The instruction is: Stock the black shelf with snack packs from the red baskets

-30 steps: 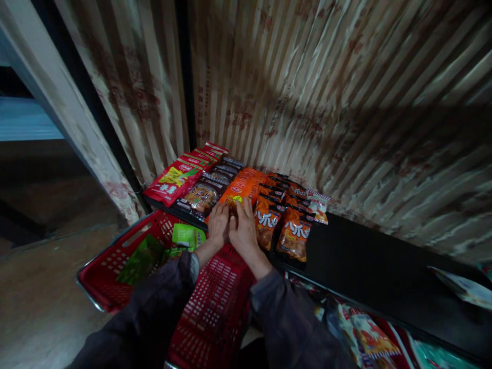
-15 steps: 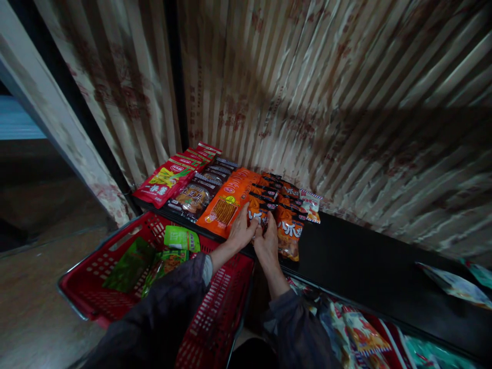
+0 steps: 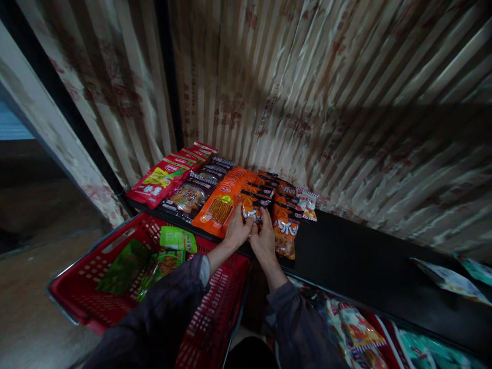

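Note:
Both my hands are on an orange-and-black snack bag [image 3: 250,209] at the front of a row on the black shelf [image 3: 346,251]. My left hand [image 3: 237,229] grips its left side and my right hand [image 3: 264,237] its right side, thumbs close together at the lower front. The bag's bottom is hidden behind my fingers. Just right of it lies a matching orange-and-black bag [image 3: 285,233], with more like it overlapped behind. On the left, a larger orange snack packet [image 3: 219,207] lies close to my left hand.
Dark potato-snack packets [image 3: 187,197] and red snack bags [image 3: 156,179] line the shelf's left end. Below stands a red basket [image 3: 82,302] holding green packets [image 3: 179,239]. More bags [image 3: 359,328] fill a lower level at right. Pleated curtain [image 3: 238,92] hangs behind.
My hands stay on the same bag, pressed at its sides with little movement. The whole view has shifted slightly, so everything appears a bit further left.

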A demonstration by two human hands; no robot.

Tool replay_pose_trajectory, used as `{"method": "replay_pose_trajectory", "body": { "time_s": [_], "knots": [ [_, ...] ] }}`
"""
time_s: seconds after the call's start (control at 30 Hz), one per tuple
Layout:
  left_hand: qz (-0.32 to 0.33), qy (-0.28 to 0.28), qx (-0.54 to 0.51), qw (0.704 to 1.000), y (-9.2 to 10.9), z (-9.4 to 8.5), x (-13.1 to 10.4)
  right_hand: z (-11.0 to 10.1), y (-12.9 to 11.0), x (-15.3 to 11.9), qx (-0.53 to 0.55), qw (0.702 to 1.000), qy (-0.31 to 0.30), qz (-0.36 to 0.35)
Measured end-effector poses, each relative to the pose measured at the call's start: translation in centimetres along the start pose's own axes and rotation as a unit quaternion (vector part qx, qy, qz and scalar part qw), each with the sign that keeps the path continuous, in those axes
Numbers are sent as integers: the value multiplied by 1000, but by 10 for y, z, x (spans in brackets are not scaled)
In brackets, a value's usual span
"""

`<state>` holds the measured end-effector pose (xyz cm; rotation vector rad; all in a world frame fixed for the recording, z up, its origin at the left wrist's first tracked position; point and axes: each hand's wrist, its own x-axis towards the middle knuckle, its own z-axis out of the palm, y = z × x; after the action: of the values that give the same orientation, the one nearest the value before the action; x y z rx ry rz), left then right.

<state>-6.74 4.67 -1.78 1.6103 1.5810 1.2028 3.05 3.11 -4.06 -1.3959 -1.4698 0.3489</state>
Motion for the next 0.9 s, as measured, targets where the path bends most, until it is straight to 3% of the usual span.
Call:
{"method": "replay_pose_trajectory", "body": {
  "time_s": [0.2,0.43,0.67,0.77,0.9],
  "knots": [
    [-29,-16,-2,999,2,-7,3,-7,-11,-2,-27,999,-23,-23],
    [-31,-11,-1,999,1,-5,2,-48,-11,-2,-89,992,-4,-93],
    [-48,16,-3,999,7,-4,9,-78,26,4,-113,990,79,-9],
    [-3,68,-1,998,7,-6,4,-87,42,4,-111,990,85,19],
    [125,137,2,983,20,-7,-14,-95,56,5,-103,989,90,48]
  ]
}}
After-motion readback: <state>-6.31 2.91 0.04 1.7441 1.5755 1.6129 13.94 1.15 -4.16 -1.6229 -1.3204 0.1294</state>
